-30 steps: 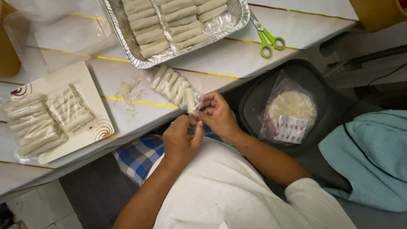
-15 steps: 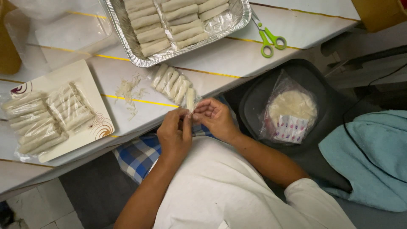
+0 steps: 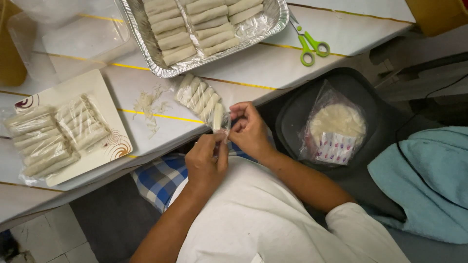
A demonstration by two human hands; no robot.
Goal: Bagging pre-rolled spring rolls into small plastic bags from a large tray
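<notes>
Closest in, the left hand point(image 3: 207, 163) and the right hand point(image 3: 249, 130) meet at the table's near edge, both with fingers curled in and pinching the open end of a clear plastic bag of spring rolls point(image 3: 201, 99); the bag lies slantwise on the white table point(image 3: 273, 63), its far end pointing toward the foil tray. Under the hands a blue checked cloth point(image 3: 158, 178) shows at the lap. Just left of the bag a few pale shreds point(image 3: 147, 104) lie scattered on the table. Farther left, a white square plate point(image 3: 105, 97) holds two more wrapped bundles of rolls point(image 3: 53, 134) (side by side, touching). To the right, off the table, a dark round tray point(image 3: 292, 122) carries a bagged stack of round wrappers point(image 3: 336, 129), and beside it lies a light blue cloth point(image 3: 429, 180). Farther back, a foil tray point(image 3: 146, 44) holds rows of rolls under clear film, and green-handled scissors point(image 3: 309, 44) lie just right of it.
</notes>
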